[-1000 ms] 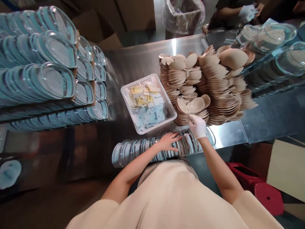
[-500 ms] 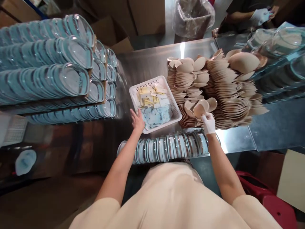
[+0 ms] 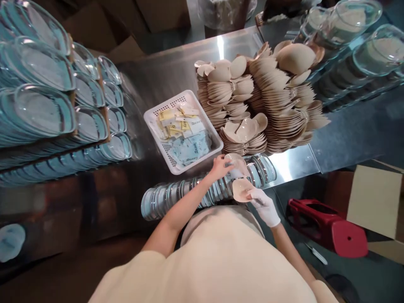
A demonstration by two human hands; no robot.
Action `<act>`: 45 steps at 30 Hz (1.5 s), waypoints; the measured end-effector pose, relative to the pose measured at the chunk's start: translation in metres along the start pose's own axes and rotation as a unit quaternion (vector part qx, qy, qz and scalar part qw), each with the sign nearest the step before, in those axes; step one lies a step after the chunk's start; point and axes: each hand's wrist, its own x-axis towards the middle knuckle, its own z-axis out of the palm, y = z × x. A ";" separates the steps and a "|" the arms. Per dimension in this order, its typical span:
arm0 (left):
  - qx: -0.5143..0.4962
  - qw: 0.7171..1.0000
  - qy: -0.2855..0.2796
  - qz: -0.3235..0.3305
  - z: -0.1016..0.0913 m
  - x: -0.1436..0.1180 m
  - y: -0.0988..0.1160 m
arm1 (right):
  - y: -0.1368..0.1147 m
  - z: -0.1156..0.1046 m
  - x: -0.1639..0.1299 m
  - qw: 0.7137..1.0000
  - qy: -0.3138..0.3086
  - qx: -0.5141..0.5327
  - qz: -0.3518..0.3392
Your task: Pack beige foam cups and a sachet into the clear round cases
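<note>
My bare left hand (image 3: 221, 167) is closed on the edge of a clear plastic case (image 3: 237, 163), just above the row of upright cases at the table's front edge. A beige bra cup (image 3: 241, 190) is pinched in my right hand (image 3: 264, 206), which wears a white glove. The cup is close below the clear case, hollow side partly showing. Left of my hands sits a white basket (image 3: 176, 171) with yellow and pale blue printed packets (image 3: 191, 148). Beyond them are nested piles of beige bra cups (image 3: 243, 145).
Stacked clear cases (image 3: 44, 109) fill the left side of the metal table (image 3: 151, 71). More clear cases (image 3: 375, 50) stand at the far right. A red stool (image 3: 334, 231) and a cardboard box (image 3: 372, 200) are on the floor at right.
My right hand has brought a bra cup from the pile down toward my body. My left hand has left the basket's side, moved right and taken hold of a clear case. The view has shifted.
</note>
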 end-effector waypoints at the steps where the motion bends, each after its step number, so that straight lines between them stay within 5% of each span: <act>1: 0.022 1.000 -0.003 0.002 0.011 0.008 0.003 | -0.002 -0.005 0.001 1.000 -0.012 0.002 0.001; 3: 0.008 1.000 -0.018 0.015 0.023 0.015 0.005 | -0.007 -0.013 0.009 1.000 -0.005 0.010 0.010; 8: -0.070 0.992 -0.028 0.104 0.029 0.003 0.012 | -0.005 0.001 0.080 0.988 0.145 0.046 0.022; 13: -0.232 0.969 0.088 0.018 0.033 -0.008 0.021 | 0.004 0.045 0.151 0.991 0.072 0.044 0.101; 16: -0.255 0.955 0.152 0.009 0.025 -0.022 0.017 | -0.001 0.073 0.152 0.993 0.087 0.027 0.079; 20: -0.149 0.965 0.214 0.026 0.006 -0.047 0.001 | -0.010 0.097 0.113 0.996 0.055 0.056 0.052; 26: -0.008 0.996 0.048 0.078 -0.035 -0.082 -0.052 | -0.032 0.094 0.039 0.983 0.050 -0.158 0.074; 31: 0.229 0.961 -0.101 0.118 -0.055 -0.097 -0.088 | -0.043 0.135 0.037 0.914 -0.067 -0.384 0.111; 35: 0.252 0.954 -0.118 0.116 -0.054 -0.095 -0.092 | -0.016 0.176 0.055 0.912 -0.011 -0.409 0.031; 39: 0.235 0.956 -0.122 0.124 -0.054 -0.094 -0.091 | 0.011 0.179 0.045 0.931 0.053 -0.358 -0.051; 42: 0.232 0.956 -0.123 0.132 -0.054 -0.096 -0.090 | 0.012 0.175 0.039 0.924 0.105 -0.367 -0.020; 45: 0.240 0.952 -0.122 0.144 -0.053 -0.098 -0.090 | 0.002 0.169 0.051 0.896 0.111 -0.417 0.106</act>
